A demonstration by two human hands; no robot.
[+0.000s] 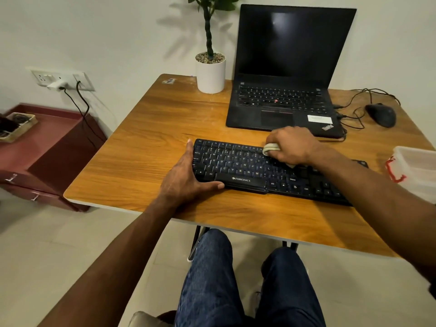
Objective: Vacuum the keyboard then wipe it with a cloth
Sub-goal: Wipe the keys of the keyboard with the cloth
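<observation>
A black keyboard (238, 166) lies across the near part of the wooden table (151, 128). My left hand (186, 178) rests at its left end, fingers along the left edge and thumb stretched along the front edge. My right hand (292, 143) grips a bunched pale cloth (270, 148) and presses it on the upper rows of keys right of the middle. My right forearm hides part of the keyboard's right side. No vacuum is in view.
An open black laptop (283, 74) stands behind the keyboard, with a white plant pot (210, 74) to its left and a black mouse (381, 114) with cables to its right. A clear plastic box (417, 168) sits at the table's right edge. A maroon cabinet (44, 152) stands left.
</observation>
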